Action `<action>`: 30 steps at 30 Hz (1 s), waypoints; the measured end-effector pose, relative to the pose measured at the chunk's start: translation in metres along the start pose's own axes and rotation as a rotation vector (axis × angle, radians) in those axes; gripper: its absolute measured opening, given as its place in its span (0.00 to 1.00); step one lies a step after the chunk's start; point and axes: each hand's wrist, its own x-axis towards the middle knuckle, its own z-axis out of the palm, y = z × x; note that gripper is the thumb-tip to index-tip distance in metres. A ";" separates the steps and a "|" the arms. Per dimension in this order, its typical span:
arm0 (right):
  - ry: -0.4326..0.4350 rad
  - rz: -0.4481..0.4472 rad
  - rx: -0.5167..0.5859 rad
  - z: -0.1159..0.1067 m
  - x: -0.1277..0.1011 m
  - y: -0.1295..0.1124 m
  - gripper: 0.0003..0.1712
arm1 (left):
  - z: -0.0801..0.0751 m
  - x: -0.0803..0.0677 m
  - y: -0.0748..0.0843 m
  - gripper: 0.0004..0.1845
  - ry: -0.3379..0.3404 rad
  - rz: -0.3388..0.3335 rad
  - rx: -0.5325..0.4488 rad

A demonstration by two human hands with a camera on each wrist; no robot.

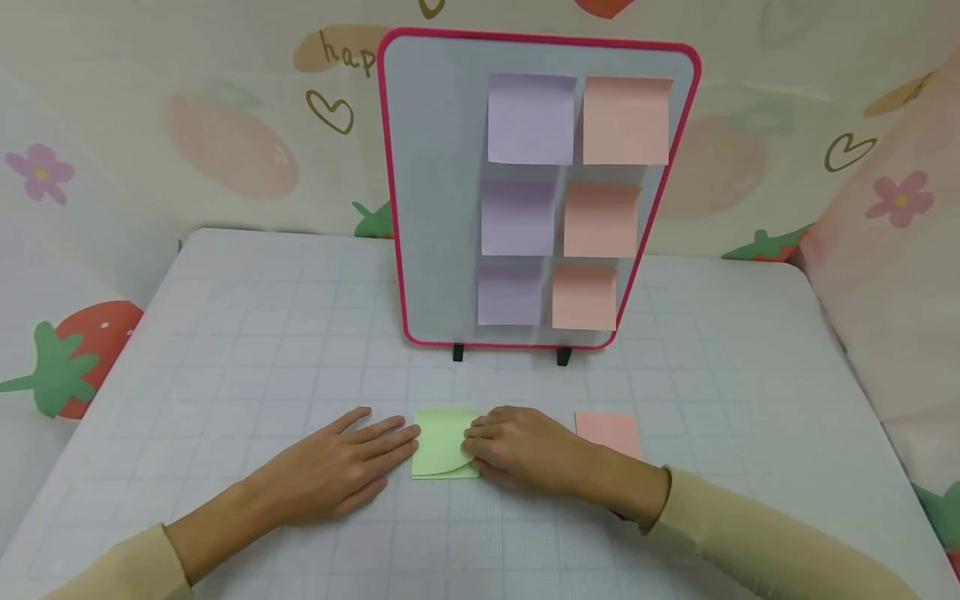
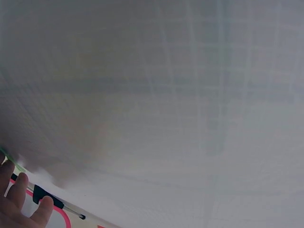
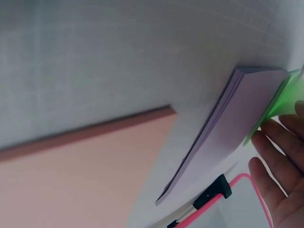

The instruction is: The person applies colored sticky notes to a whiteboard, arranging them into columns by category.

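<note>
Green sticky-note pad [image 1: 442,442] on bench [image 1: 225,350], between both hands. Left hand [image 1: 341,467] flat, steadying its edge; right hand [image 1: 517,450] pinching top sheet. Peel slowly, keep pad pinned.

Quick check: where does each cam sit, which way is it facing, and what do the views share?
Head: on the head, looking forward and down at the table; left hand and right hand flank the green note pad, before the pink-framed board.
Left wrist: low, skimming the table; fingertips at bottom left.
Right wrist: low by the pads; fingers lifting a green sheet.
Shared: board frame and black foot appear in all three views.
</note>
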 end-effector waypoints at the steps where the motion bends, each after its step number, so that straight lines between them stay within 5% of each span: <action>1: 0.000 0.003 0.000 0.000 0.000 0.000 0.04 | 0.000 0.000 0.000 0.29 0.000 -0.001 0.000; 8: 0.001 0.009 0.006 -0.001 0.001 0.000 0.05 | -0.001 -0.001 0.001 0.30 -0.011 -0.009 -0.003; 17: 0.104 0.010 0.095 0.001 0.000 0.002 0.10 | 0.000 -0.003 0.001 0.29 -0.008 -0.013 0.000; 30: 0.108 0.133 0.270 -0.002 0.003 0.002 0.08 | 0.000 -0.005 0.000 0.30 -0.020 -0.037 -0.016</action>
